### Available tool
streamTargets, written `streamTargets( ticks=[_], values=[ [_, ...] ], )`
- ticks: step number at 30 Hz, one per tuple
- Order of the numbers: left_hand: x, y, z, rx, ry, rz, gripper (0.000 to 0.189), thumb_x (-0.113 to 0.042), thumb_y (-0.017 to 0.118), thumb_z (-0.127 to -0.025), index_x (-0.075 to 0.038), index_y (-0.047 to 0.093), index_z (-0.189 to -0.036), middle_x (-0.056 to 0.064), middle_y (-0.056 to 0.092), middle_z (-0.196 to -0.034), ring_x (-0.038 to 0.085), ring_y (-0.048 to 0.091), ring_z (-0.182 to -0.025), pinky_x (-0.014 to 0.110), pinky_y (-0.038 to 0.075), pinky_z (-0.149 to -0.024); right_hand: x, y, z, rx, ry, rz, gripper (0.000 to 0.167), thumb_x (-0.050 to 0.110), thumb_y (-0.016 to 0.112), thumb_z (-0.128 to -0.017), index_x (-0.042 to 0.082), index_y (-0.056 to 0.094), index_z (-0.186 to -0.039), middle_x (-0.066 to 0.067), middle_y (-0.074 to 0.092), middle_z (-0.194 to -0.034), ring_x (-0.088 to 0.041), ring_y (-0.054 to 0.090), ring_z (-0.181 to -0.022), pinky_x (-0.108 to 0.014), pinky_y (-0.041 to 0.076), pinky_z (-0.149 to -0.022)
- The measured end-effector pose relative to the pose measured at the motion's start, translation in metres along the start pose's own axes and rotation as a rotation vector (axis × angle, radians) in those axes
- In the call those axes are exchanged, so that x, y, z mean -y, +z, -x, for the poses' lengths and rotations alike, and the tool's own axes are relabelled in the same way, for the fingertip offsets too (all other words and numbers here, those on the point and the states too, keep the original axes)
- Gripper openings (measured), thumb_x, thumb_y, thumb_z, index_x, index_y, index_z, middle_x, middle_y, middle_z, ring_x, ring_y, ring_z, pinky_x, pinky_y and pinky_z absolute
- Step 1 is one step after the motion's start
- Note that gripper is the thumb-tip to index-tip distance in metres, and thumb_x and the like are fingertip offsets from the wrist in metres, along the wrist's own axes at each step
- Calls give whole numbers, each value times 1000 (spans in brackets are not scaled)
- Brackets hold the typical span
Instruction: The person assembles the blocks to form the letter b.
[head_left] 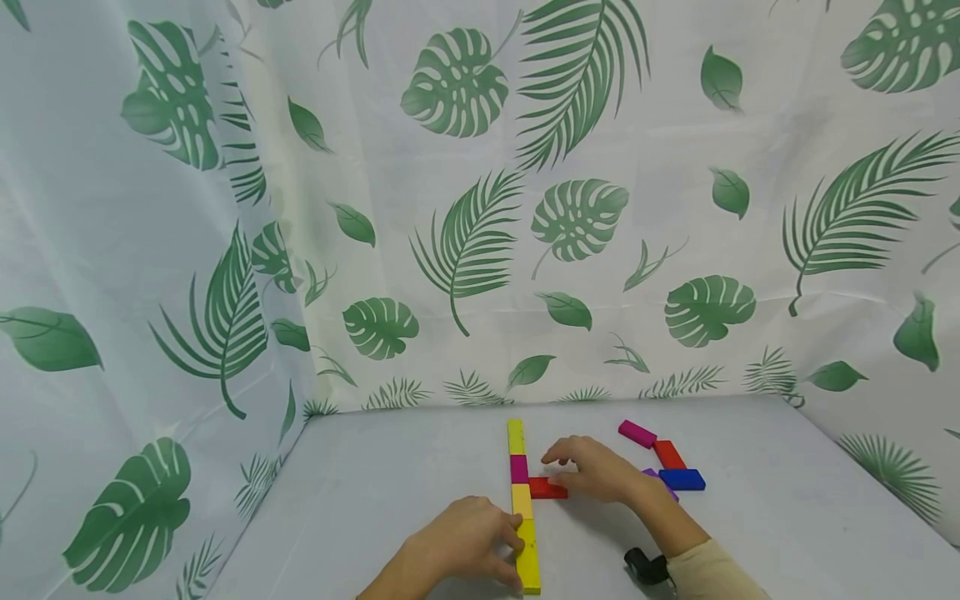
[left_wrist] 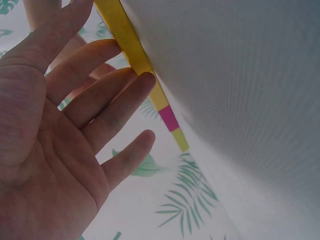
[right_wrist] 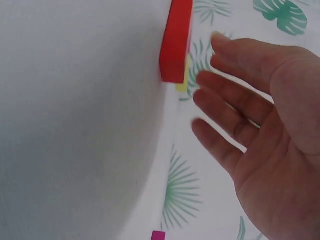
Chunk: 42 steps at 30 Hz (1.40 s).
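A straight row of wooden-looking blocks runs away from me in the head view: a near yellow block (head_left: 530, 562), an orange-yellow block (head_left: 521, 502), a magenta block (head_left: 519, 469) and a far yellow block (head_left: 516, 435). A red block (head_left: 542, 488) juts out rightward from the row's side. My left hand (head_left: 472, 537) rests its fingertips along the near yellow block's left side, fingers loosely bent and spread. Above the red block hovers my right hand (head_left: 596, 472); in the right wrist view its relaxed fingers (right_wrist: 235, 100) are apart from the red block (right_wrist: 175, 45).
To the right lie loose blocks: a magenta one (head_left: 637, 433), a red one (head_left: 670, 455), a blue one (head_left: 682, 479) and a purple one (head_left: 667, 492) partly hidden by the right arm. A black device (head_left: 643, 567) sits at the right wrist. Leaf-printed sheets (head_left: 480, 358) border the white surface.
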<state>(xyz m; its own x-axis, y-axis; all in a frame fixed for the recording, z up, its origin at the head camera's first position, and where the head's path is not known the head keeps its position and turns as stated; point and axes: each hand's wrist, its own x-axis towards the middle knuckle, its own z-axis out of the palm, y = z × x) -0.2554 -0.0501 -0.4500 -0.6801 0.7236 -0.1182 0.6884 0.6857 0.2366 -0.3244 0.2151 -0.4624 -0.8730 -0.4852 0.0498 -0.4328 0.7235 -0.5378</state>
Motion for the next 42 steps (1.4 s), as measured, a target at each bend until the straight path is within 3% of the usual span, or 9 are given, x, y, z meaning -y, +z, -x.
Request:
streamTargets(
  ticks=[7, 11, 24, 30, 37, 42],
  values=[
    [0, 0, 0, 7, -7, 16, 36, -54, 87, -79, -39, 81, -111, -17, 71, -130, -4, 64, -105, 21, 50, -90, -9, -9, 6, -186, 98, 79, 46, 26, 79, -93, 15, 68, -137, -8, 66, -137, -31, 62, -126, -51, 57, -99],
    [1, 0, -1, 5, -3, 20, 36, -53, 87, -79, -39, 81, -112, -17, 71, -131, -4, 64, -106, 20, 50, -89, -18, -15, 9, -239, 120, 112, 51, 27, 78, -94, 14, 64, -142, -12, 62, -144, -35, 56, -134, -56, 54, -103],
    [2, 2, 0, -25, 41, -10, 38, -54, 88, -77, -38, 81, -111, -15, 71, -132, -4, 65, -107, 17, 49, -87, -42, -29, 16, -374, 14, 162, 49, 22, 76, -95, 2, 63, -138, -21, 62, -141, -46, 56, -132, -66, 45, -106],
    [3, 3, 0, -19, 29, -1, 38, -55, 88, -77, -38, 81, -111, -16, 70, -132, -5, 64, -104, 18, 48, -86, -50, -33, 19, -409, 33, 163, 52, 21, 76, -95, -3, 62, -138, -24, 61, -140, -47, 57, -129, -65, 47, -104],
    [2, 3, 0, -20, 27, 4, 38, -54, 88, -77, -38, 81, -111, -16, 70, -132, -4, 64, -107, 18, 48, -87, -54, -35, 22, -427, 163, 208, 56, 25, 75, -94, -4, 60, -139, -29, 59, -140, -53, 56, -127, -68, 46, -103],
    [2, 3, 1, -20, 26, -2, 39, -55, 88, -77, -38, 81, -111, -16, 70, -132, -3, 65, -111, 19, 49, -88, -58, -37, 25, -429, 202, 230, 58, 28, 74, -95, -5, 59, -140, -32, 58, -140, -56, 53, -129, -70, 45, -102]
  ],
)
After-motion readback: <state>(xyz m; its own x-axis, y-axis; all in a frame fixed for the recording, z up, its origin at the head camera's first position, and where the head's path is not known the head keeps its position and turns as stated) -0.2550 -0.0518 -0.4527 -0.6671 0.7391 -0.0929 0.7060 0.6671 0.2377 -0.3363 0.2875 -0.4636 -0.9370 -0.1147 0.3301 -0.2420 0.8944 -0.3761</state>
